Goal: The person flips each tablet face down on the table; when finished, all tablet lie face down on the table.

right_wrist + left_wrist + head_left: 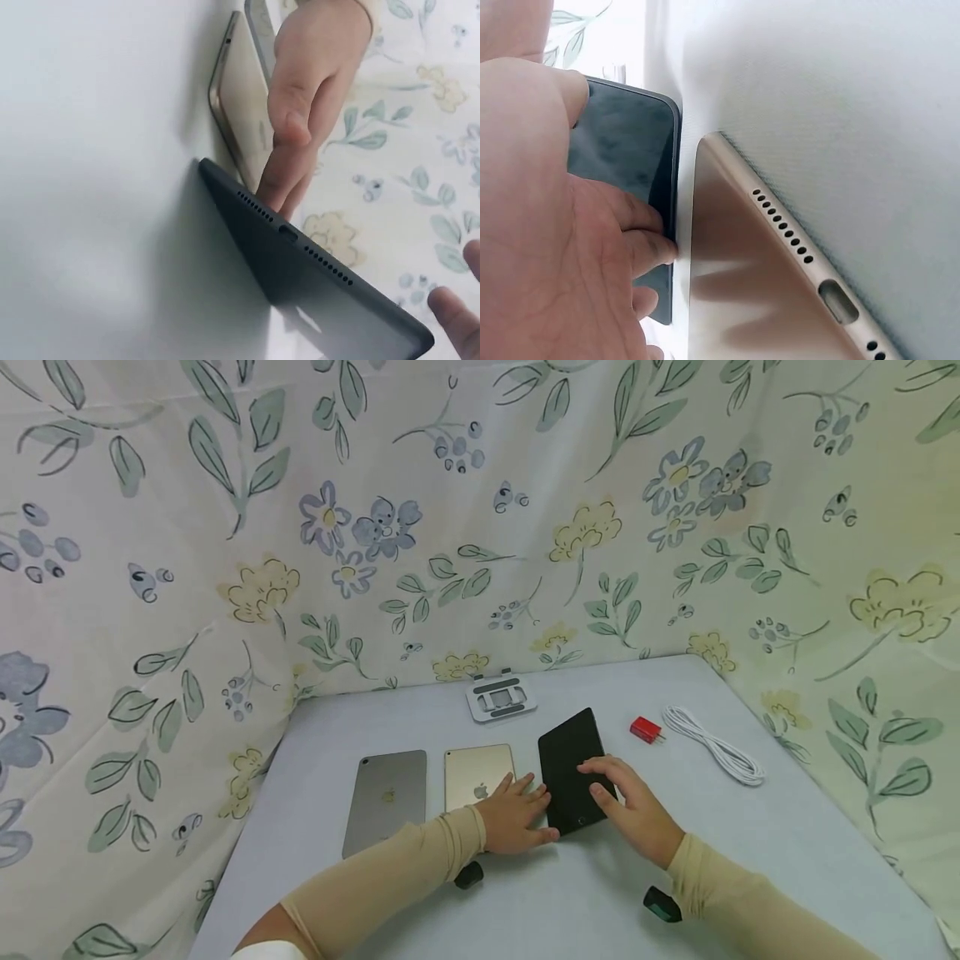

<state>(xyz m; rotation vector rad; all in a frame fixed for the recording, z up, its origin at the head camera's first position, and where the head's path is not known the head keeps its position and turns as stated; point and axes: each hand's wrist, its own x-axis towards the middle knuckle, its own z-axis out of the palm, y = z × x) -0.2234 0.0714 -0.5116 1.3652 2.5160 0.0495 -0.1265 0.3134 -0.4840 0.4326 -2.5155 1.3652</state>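
Observation:
A black tablet (570,768) stands tilted on the table, one long edge low beside the left hand and the other raised. The fingers of my left hand (516,817) are spread, with fingertips at the tablet's low edge; in the left wrist view they lie over its dark screen (622,150). My right hand (637,814) hovers at the raised side with loosely bent fingers, overlapping the screen in the head view. In the right wrist view its fingertips (450,307) show apart from the tablet's port edge (289,234). Partly under the left hand's outline lies a gold tablet (476,768), back up.
Left of the gold tablet lies a grey tablet (390,793), back up. Toward the back is a silver folding stand (501,697). A red charger plug (645,729) and a coiled white cable (712,747) lie on the right. Floral cloth (465,510) hangs around the table.

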